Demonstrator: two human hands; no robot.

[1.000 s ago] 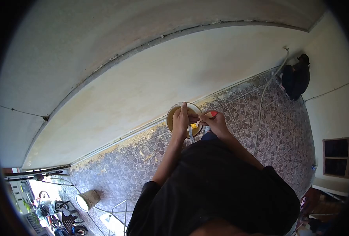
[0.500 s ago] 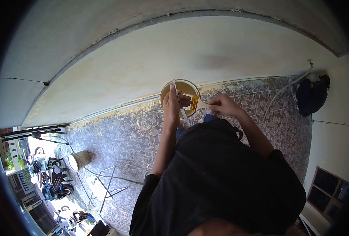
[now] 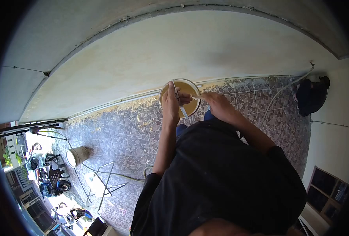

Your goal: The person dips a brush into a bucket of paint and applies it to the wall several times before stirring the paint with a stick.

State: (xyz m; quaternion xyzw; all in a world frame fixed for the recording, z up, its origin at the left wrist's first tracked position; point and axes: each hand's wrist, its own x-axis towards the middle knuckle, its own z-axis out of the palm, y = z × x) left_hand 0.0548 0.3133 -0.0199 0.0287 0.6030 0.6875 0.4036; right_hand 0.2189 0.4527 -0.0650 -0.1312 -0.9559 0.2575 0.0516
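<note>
Left hand point(image 3: 170, 103): closed over the near rim of the bucket point(image 3: 187, 82); a thin white handle crosses the fingers
Right hand point(image 3: 218, 104): gripping a pale brush point(image 3: 196, 97), its tip pointing into the bucket
Bucket: held up near the foot of the wall point(image 3: 151, 59); tan liquid inside
Floor point(image 3: 131, 133): mottled purple-brown stone-pattern tiles; a pale hose point(image 3: 278, 94) trails right
Wall: plain cream, stained along the base
Room: open tiles to the left; second bucket point(image 3: 76, 156) and a metal frame point(image 3: 105, 185) well apart; dark bag point(image 3: 314, 96) in the right corner
</note>
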